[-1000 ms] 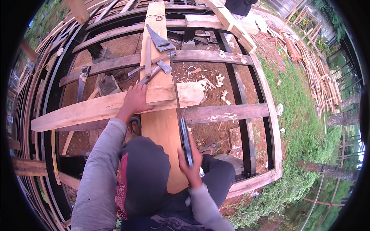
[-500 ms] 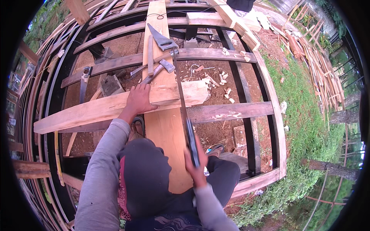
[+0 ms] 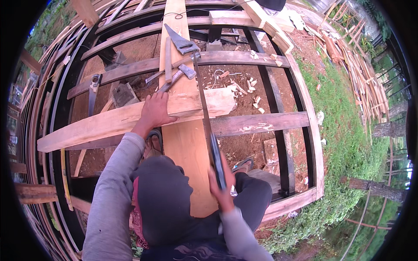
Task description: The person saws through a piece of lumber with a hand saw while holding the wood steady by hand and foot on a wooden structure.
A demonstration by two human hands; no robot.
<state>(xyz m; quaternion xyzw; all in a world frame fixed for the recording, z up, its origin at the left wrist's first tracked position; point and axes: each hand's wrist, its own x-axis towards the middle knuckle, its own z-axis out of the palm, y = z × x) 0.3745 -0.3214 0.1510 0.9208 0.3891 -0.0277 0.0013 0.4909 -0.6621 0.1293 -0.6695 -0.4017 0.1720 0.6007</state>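
Observation:
My left hand [image 3: 154,114] rests on a pale timber [image 3: 87,127] lying crosswise on a wide plank [image 3: 180,152], fingers wrapped over it. In my right hand [image 3: 221,176] is the black handle of a saw, whose long blade [image 3: 203,104] crosses the timber near its right end. Beyond the timber, a second handsaw [image 3: 176,38], a narrow wooden strip [image 3: 168,61] and a hatchet-like tool [image 3: 187,71] lie on the plank. Another saw [image 3: 92,93] stands at the left, against a crossbeam.
A frame of dark beams and wooden crossbeams [image 3: 257,122] spans dirt scattered with offcuts [image 3: 251,85]. My sandalled feet are below. Piled sticks [image 3: 370,95], grass [image 3: 335,130] and tree trunks [image 3: 370,187] are at the right; more long boards run along the left.
The view has shifted slightly. My right hand and saw have moved a little relative to the timber, ending slightly nearer my body. My left hand stays in place on the timber.

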